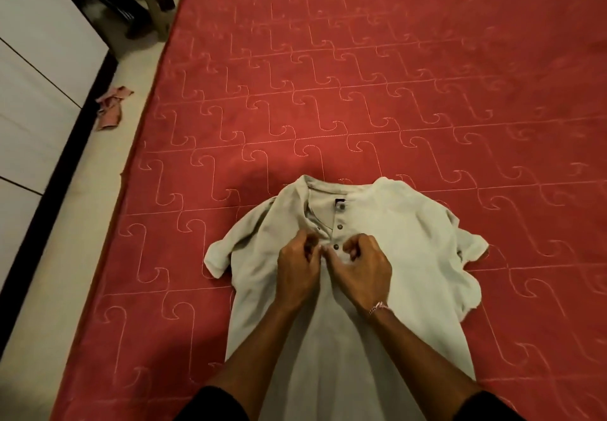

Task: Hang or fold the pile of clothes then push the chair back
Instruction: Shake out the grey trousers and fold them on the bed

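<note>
The bed (394, 92) lies bare beyond the shirt (377, 223) and to both sides of it, open to a hand. Both hands' grips sit close together on the shirt's placket, blocking its middle. Left of the bed, a rag (111, 108) lies on the floor strip (82, 223) beside the cabinet (33, 75).

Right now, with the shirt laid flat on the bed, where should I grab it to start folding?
Probably at the two shoulder seams of the shirt, from above. It lies face up, collar away from you, sleeves spread sideways. Both the left hand and right hand pinch the button placket.
</note>
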`<state>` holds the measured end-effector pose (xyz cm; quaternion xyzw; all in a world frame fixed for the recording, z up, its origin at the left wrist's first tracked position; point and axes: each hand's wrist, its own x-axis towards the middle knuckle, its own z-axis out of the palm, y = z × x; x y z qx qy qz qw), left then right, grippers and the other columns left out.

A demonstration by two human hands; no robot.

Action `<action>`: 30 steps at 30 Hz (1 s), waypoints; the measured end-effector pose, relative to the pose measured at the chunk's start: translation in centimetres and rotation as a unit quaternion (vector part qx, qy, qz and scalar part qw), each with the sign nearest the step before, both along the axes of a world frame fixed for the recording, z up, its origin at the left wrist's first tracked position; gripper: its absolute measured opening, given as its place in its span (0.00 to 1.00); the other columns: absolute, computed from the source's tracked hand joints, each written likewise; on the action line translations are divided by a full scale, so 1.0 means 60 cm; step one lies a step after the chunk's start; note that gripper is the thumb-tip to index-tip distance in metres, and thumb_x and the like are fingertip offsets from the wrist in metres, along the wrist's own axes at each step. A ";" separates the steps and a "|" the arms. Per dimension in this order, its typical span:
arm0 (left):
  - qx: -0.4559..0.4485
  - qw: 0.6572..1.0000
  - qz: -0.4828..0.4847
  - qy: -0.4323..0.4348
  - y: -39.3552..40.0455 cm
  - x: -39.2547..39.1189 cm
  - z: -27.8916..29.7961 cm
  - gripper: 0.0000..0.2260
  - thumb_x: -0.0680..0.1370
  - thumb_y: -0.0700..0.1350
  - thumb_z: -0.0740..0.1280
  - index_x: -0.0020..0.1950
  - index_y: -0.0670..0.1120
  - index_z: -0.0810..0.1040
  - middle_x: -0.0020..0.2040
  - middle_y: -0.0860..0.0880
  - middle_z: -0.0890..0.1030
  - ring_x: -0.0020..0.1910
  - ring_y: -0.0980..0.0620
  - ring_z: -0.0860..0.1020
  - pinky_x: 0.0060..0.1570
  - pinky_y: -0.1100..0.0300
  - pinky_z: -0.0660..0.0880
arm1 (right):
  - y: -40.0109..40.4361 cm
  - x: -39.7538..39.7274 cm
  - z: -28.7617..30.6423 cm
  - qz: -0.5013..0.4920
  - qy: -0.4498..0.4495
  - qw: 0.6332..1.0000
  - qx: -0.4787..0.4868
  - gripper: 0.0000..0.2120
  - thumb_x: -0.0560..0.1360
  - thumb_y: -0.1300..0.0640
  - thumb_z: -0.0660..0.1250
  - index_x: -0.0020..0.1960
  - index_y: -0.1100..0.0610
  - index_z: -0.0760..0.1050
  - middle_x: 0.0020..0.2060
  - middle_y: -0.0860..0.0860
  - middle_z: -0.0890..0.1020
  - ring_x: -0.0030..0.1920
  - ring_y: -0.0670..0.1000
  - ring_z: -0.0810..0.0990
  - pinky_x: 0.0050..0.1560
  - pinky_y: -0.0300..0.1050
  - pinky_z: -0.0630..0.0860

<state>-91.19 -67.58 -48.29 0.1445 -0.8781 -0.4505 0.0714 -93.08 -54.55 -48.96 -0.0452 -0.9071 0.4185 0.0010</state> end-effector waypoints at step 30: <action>-0.030 0.938 -0.200 -0.282 -0.017 -0.081 0.056 0.13 0.81 0.46 0.64 0.41 0.40 0.79 0.34 0.45 0.84 0.33 0.46 0.83 0.35 0.54 0.82 | 0.063 -0.036 -0.015 0.052 -0.093 0.965 -0.240 0.03 0.72 0.62 0.77 0.44 0.61 0.84 0.32 0.45 0.80 0.33 0.42 0.75 0.39 0.35 0.72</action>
